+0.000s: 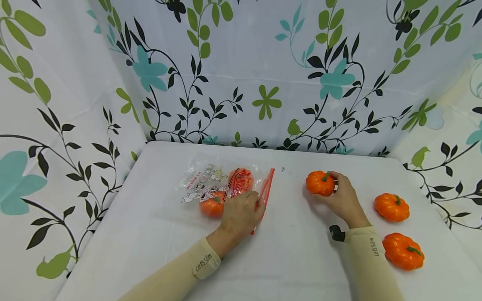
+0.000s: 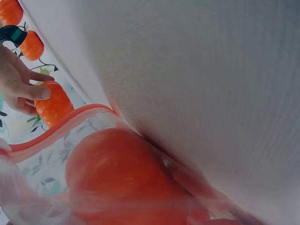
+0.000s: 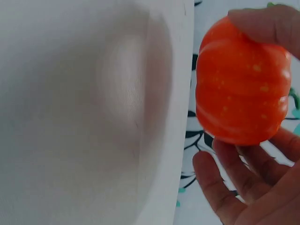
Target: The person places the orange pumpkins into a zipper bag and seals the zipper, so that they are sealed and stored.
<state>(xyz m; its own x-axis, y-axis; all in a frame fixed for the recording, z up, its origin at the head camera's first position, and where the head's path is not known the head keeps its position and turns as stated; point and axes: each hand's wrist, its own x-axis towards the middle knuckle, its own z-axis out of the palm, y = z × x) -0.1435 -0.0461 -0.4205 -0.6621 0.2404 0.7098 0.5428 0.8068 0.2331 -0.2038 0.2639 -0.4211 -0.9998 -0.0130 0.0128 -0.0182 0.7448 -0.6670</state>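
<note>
My left hand (image 1: 241, 213) grips the clear zip bag (image 1: 196, 179) near its red-edged mouth. Inside the bag lie two small orange pumpkins; one pumpkin (image 1: 212, 205) is at the near side, the other (image 1: 241, 182) sits behind printed lettering. In the left wrist view a pumpkin (image 2: 122, 178) shows through the plastic, close behind the red zip strip (image 2: 56, 129). To the right of the bag, my right hand (image 1: 340, 198) holds another pumpkin (image 1: 320, 183) above the table, its thumb (image 3: 262, 26) on one side and fingers on the other.
Two more orange pumpkins, one farther back (image 1: 391, 207) and one nearer (image 1: 403, 251), lie on the white table (image 1: 293, 259) to the right of my right forearm. A patterned curtain (image 1: 241, 83) hangs behind the table's back edge and along both sides.
</note>
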